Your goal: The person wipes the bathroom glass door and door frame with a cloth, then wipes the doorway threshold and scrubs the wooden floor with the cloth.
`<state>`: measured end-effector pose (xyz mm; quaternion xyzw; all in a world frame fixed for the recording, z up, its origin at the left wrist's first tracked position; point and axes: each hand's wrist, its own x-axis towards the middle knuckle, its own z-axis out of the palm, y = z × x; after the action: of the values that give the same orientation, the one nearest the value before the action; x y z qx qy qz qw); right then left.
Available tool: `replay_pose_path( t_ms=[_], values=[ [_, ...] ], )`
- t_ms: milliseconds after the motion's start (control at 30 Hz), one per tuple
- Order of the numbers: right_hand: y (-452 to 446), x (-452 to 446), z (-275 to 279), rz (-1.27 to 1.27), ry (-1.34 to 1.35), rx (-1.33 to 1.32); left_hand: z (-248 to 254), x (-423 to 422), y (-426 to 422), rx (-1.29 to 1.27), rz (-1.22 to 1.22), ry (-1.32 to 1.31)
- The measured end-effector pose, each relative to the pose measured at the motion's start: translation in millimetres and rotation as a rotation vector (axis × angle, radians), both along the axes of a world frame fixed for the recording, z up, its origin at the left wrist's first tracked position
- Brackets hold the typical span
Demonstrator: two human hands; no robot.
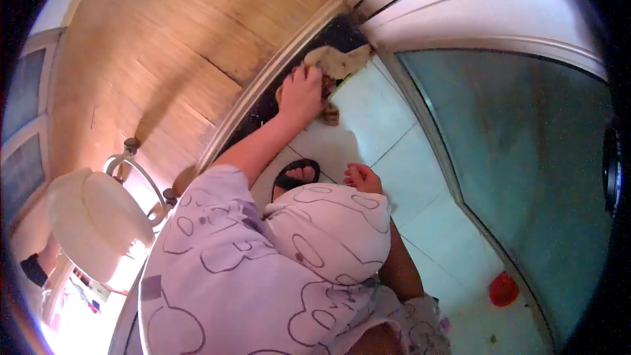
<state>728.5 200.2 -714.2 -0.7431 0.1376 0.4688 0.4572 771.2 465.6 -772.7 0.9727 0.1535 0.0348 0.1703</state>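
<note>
My left hand (302,95) reaches to the dark door sill (259,108) and is closed on a brown patterned cloth (328,115), which is partly hidden under the fingers. Just beyond it lies a crumpled beige cloth (338,61) at the corner by the door frame. Near my knee, above the white floor tiles (394,164), hangs my right hand (361,178). Its fingers are loosely curled, and whatever they may hold is too small to make out.
A teal-panelled door (513,177) stands at the right. On the tiles near it lies a red object (503,288). Wooden flooring (171,33) spreads beyond the sill, with a white chair (98,223) at the left. My sandalled foot (297,175) is between my hands.
</note>
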Motion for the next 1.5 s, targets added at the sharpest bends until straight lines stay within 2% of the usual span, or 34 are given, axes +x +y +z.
replay_pose_path(
  t_ms=[67, 100, 133, 200, 300, 333, 400, 467, 500, 533, 567, 600, 633, 700, 767, 867, 933, 1000, 1067, 1100, 1167, 1200, 1267, 1333, 1367, 1400, 1433, 1500],
  values=[
    [5.1, -6.3, 0.2, -0.021, 0.085, -0.008, 18.0, 49.8, 0.7, -0.215, 0.213, 0.083],
    [7.8, -9.8, 1.1, -0.016, 0.085, -0.007, -13.9, 74.6, 6.3, -0.024, 0.104, -0.118],
    [7.9, -15.2, 2.4, -0.009, 0.088, 0.002, -1.8, 102.7, 14.0, 0.110, -0.007, -0.091],
    [0.7, -20.4, -1.9, 0.005, 0.093, 0.008, 17.6, 142.7, 19.4, 0.169, -0.080, 0.169],
    [-48.9, -41.5, -55.9, -0.376, 0.367, 0.378, 10.0, 133.6, 21.9, 0.122, -0.099, 0.063],
    [-60.0, -42.7, -73.5, -0.498, 0.452, 0.504, 11.1, 122.1, 20.3, 0.119, -0.086, 0.065],
    [-41.9, -36.5, -46.4, -0.088, 0.040, 0.242, -21.6, 76.7, 16.0, -0.081, 0.066, 0.011],
    [-53.1, -35.6, -69.7, 0.024, -0.033, 0.196, -4.7, 6.2, 13.3, -0.145, 0.088, 0.003],
    [-61.7, -37.1, -83.2, 0.132, -0.104, 0.147, 15.2, -26.8, 15.3, -0.141, 0.056, 0.115],
    [-44.8, -27.3, -57.0, 0.139, -0.096, 0.151, 39.1, -58.1, 21.7, -0.136, 0.024, 0.229],
    [-10.1, -7.5, -2.1, 0.090, -0.017, 0.021, 37.6, -95.3, 27.1, -0.049, 0.095, 0.169],
    [9.9, 2.8, 27.7, 0.040, 0.063, -0.113, 29.1, -131.9, 33.7, 0.038, 0.162, 0.111],
    [8.0, 0.0, 24.1, 0.044, 0.074, -0.115, 25.2, -161.9, 43.6, 0.073, 0.255, 0.164],
    [-3.3, -3.2, 8.2, -0.022, 0.102, -0.062, 50.1, -183.7, 53.8, 0.171, 0.404, 0.052],
    [-14.8, -10.6, -22.6, -0.005, 0.104, -0.050, 27.6, -198.3, 61.6, 0.066, 0.439, 0.269],
    [-15.5, -21.7, -48.8, 0.037, 0.111, -0.049, 9.9, -158.9, 70.1, 0.086, 0.483, 0.332],
    [-13.8, -28.6, -57.0, 0.089, 0.105, -0.057, 7.0, -115.9, 73.3, -0.011, 0.458, 0.286],
    [-5.2, -28.0, -58.2, 0.106, 0.096, -0.045, -6.4, -55.7, 84.9, -0.239, 0.426, 0.044],
    [4.2, -22.5, -41.9, 0.076, 0.093, -0.034, 20.8, 19.4, 91.6, -0.123, 0.297, 0.321],
    [10.4, -17.0, -28.3, 0.041, 0.097, -0.034, 11.3, 27.1, 90.6, -0.134, 0.296, 0.329],
    [20.5, -3.7, -1.5, -0.015, 0.098, -0.018, 7.2, 34.5, 91.1, 0.122, 0.194, 0.168],
    [23.0, 2.4, 12.1, -0.046, 0.100, -0.008, 19.6, 18.4, 93.6, -0.252, 0.362, 0.159],
    [23.2, 12.5, 28.2, -0.085, 0.083, 0.014, -14.0, -60.4, 108.2, -0.013, 0.062, 0.149],
    [19.0, 20.0, 31.4, -0.096, 0.059, 0.023, 0.6, -141.2, 118.1, 0.086, -0.014, 0.175],
    [15.3, 21.1, 29.1, -0.110, 0.067, 0.008, 7.0, -162.1, 122.8, 0.089, -0.036, 0.292],
    [12.5, 20.4, 23.8, -0.134, 0.079, -0.003, 13.4, -169.6, 128.9, 0.095, -0.058, 0.406],
    [8.3, 18.0, 13.6, -0.161, 0.111, -0.038, 16.2, -161.3, 134.6, 0.096, -0.055, 0.407],
    [-1.0, 10.1, -9.6, -0.255, 0.199, -0.135, 15.1, -131.2, 144.2, 0.195, -0.241, 0.402]
  ],
)
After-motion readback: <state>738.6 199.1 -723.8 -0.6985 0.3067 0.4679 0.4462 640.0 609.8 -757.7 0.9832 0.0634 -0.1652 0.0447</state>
